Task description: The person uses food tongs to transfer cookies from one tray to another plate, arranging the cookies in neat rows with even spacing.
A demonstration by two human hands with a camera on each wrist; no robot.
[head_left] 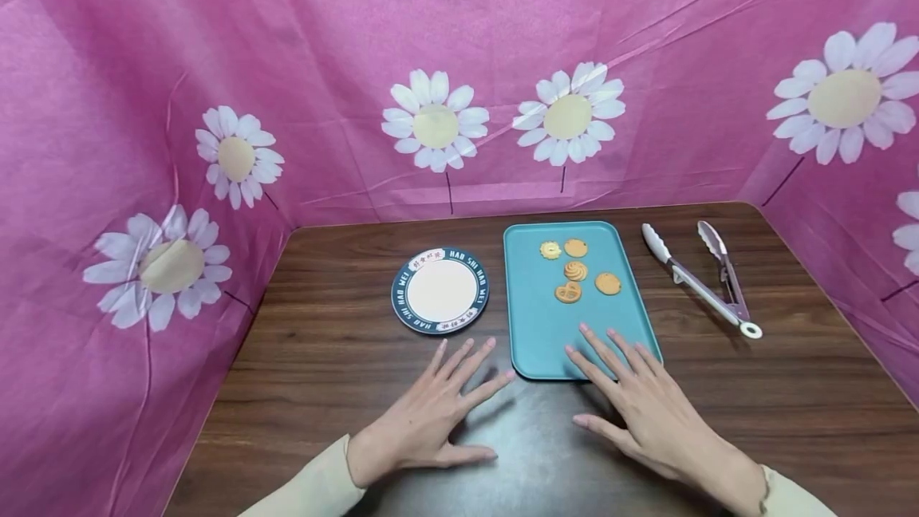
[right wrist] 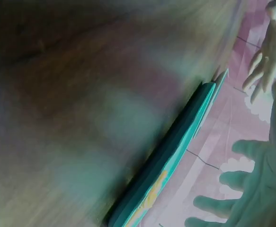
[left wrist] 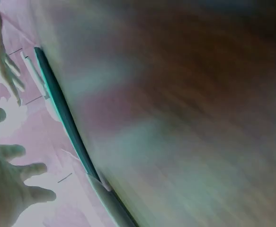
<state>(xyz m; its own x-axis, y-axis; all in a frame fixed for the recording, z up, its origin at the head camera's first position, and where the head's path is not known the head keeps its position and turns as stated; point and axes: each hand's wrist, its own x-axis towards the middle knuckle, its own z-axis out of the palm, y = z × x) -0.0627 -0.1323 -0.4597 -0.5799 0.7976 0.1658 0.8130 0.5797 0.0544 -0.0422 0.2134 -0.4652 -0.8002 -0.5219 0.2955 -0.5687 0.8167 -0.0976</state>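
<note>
My left hand (head_left: 427, 417) hovers above the front of the table with its fingers spread, just below the white plate (head_left: 441, 291) with a dark blue patterned rim. It holds nothing. Fingers also spread, my right hand (head_left: 649, 413) is over the near right corner of a turquoise tray (head_left: 549, 341); it grips nothing. On the tray lie several cookies, among them a swirl cookie (head_left: 575, 270), a pretzel-shaped cookie (head_left: 568, 293) and a round cookie (head_left: 608, 283). Both wrist views show outstretched fingers, with the tray edge-on.
To the right of the tray lie tongs (head_left: 700, 290) with white tips, spread apart, their ringed end toward the near side. The dark wood table (head_left: 301, 357) is bounded behind and at the sides by a pink cloth (head_left: 330, 102) printed with daisies.
</note>
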